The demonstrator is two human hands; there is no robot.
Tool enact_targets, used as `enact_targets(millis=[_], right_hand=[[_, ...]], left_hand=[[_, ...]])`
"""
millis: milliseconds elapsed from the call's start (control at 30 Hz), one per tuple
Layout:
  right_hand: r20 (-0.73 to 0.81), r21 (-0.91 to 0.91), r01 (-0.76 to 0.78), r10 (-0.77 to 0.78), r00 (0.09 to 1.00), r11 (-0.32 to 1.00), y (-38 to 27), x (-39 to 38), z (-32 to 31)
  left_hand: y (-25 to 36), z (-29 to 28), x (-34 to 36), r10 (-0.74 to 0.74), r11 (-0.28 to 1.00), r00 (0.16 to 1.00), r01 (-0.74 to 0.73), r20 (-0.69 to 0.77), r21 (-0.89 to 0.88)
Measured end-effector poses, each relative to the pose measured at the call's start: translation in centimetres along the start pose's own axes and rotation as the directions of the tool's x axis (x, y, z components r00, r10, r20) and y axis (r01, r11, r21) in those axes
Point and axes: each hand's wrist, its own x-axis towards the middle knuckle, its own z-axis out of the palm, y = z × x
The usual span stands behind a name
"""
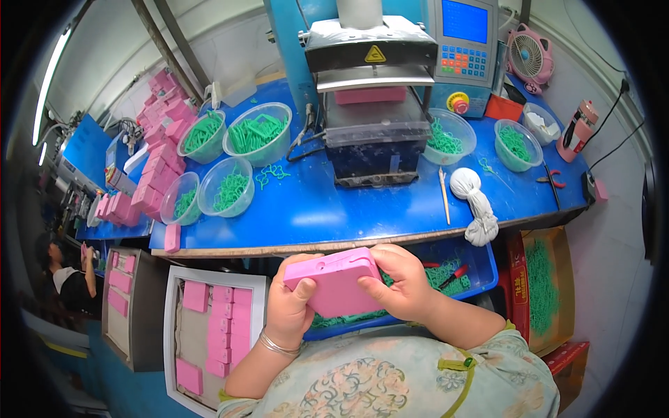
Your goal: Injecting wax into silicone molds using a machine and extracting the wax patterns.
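A pink rectangular block (343, 292) with rounded corners is held between both hands, in front of my body and below the table edge. A small hole and a seam show on its upper side. My left hand (287, 313) is closed round its left end, thumb on the near face. At the right end, my right hand (405, 284) grips it the same way. Beneath the hands a blue tray (481, 282) holds many small green pieces and red-and-black handled pliers (454, 276). Beyond the table edge stands a press (376, 150) with another pink block (371, 95) inside.
Clear tubs (240, 207) of green pieces flank the press on the blue table (306, 226). A white cloth bundle (470, 202) and a wooden stick (444, 197) lie at right. Pink blocks (164, 164) are piled at left; a framed tray (261, 296) holds more. Another person (66, 268) sits far left.
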Motion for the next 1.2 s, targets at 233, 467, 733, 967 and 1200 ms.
enact_targets(millis=[233, 467, 733, 967, 1200], right_hand=[[0.278, -0.251, 0.198, -0.125, 0.952, 0.948, -3.5, -3.2, -2.3], [0.485, -0.376, 0.322, -0.112, 0.867, 0.869, -7.1, -9.2, -0.9], [0.502, -0.323, 0.198, -0.01, 0.865, 0.925, -6.6, -10.9, 0.1], [0.242, -0.188, -0.105, 0.149, 0.959, 0.977, -2.9, -9.5, -1.4], [0.036, 0.916, -0.251, 0.559, 0.828, 0.313, 1.2, -7.1, 0.6]], left_hand=[[2.9, 1.2, -4.6, 0.007, 0.579, 0.895, -0.367, 0.445, 0.728], [3.6, 5.1, -9.7, -0.186, 0.391, 0.738, -0.55, 0.649, 0.738], [1.3, 3.9, -11.1, -0.217, 0.49, 0.722, -0.502, 0.657, 0.713], [-0.9, 1.2, -8.8, -0.042, 0.918, 0.947, -0.09, 0.319, 0.387], [-1.5, 0.0, -5.5, -0.096, 0.596, 0.848, -0.37, 0.521, 0.712]])
